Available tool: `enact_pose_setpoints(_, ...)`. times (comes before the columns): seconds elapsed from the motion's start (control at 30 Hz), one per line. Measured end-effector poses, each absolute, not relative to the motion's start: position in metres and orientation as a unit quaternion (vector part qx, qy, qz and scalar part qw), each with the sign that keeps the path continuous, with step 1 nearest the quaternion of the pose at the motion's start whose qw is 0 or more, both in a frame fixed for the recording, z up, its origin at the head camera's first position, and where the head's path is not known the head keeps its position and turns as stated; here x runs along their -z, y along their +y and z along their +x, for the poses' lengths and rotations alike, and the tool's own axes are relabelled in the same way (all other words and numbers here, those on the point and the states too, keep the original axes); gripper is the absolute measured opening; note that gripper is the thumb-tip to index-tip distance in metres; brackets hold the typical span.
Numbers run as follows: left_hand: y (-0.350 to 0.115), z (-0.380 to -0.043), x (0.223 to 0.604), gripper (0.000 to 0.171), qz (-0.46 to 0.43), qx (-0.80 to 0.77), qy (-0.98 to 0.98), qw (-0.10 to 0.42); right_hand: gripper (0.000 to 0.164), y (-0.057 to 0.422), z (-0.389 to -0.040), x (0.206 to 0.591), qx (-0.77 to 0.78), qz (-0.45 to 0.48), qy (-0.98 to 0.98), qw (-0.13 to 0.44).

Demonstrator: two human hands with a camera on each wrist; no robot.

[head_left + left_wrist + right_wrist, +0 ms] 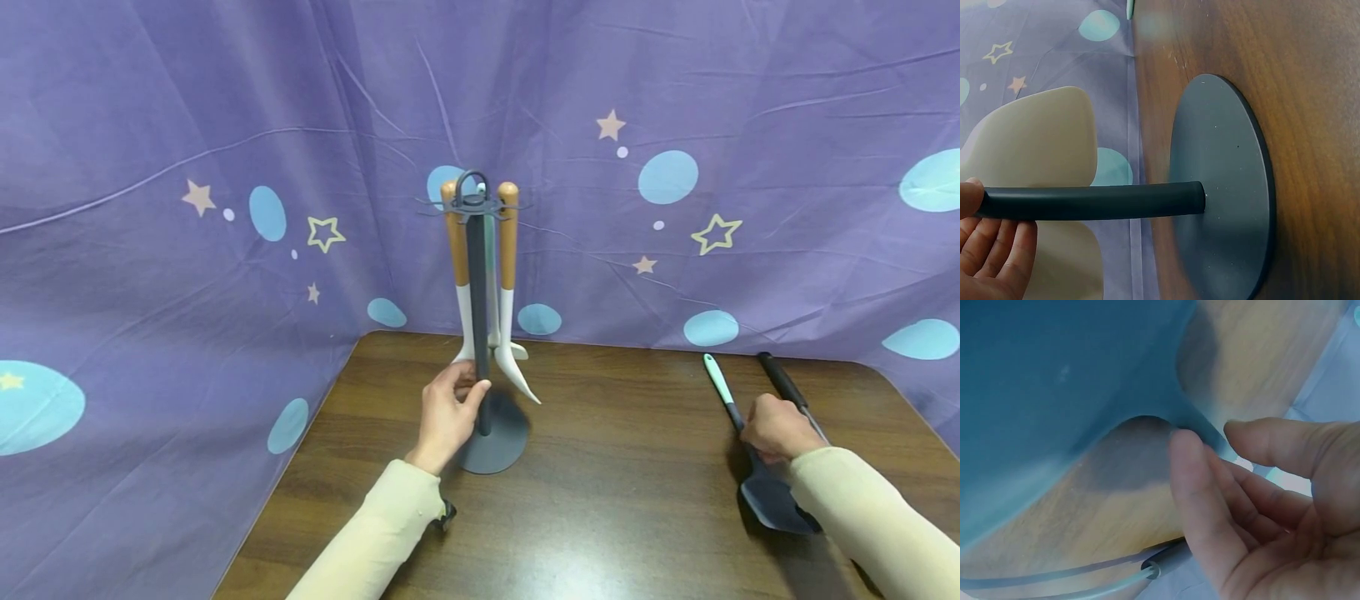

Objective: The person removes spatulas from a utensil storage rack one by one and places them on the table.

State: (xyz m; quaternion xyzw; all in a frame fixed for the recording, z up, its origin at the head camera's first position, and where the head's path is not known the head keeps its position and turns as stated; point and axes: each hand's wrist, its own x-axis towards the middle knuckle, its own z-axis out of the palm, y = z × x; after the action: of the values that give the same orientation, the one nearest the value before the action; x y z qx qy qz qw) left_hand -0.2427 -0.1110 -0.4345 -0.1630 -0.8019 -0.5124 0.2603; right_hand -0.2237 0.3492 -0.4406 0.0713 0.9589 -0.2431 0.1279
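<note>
My left hand [450, 412] grips the lower post of a dark grey utensil stand [495, 446], thumb on one side and fingers on the other. From the stand's hooked top hang two white utensils with wooden handles [507, 242] and a mint-handled one [491, 250] behind the post. Their broad pale heads [1041, 140] show in the left wrist view. At the right, my right hand [780, 429] pinches the neck of a turner [776, 500] with a dark blade and mint handle end. In the right wrist view its blade [1066, 381] appears large and close.
Beside the turner lies a utensil with a black handle [782, 379] and thin metal shaft; the right forearm hides its far part. Everything stands on a brown wooden table [615, 450]. A purple patterned cloth [570, 92] hangs behind and along the left side.
</note>
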Motion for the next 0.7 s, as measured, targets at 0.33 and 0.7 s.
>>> enact_pose_setpoints(0.33,-0.112,-0.242,0.433,0.018,-0.162,0.511,-0.803,0.259,0.007,0.345,-0.222,0.435,0.24,0.037,0.966,0.094)
enact_pose_setpoints(0.7,-0.111,-0.242,0.434,0.019,-0.164,0.515,-0.8,0.262,0.016,0.338,-0.218,0.431,0.193,0.018,0.979,0.059)
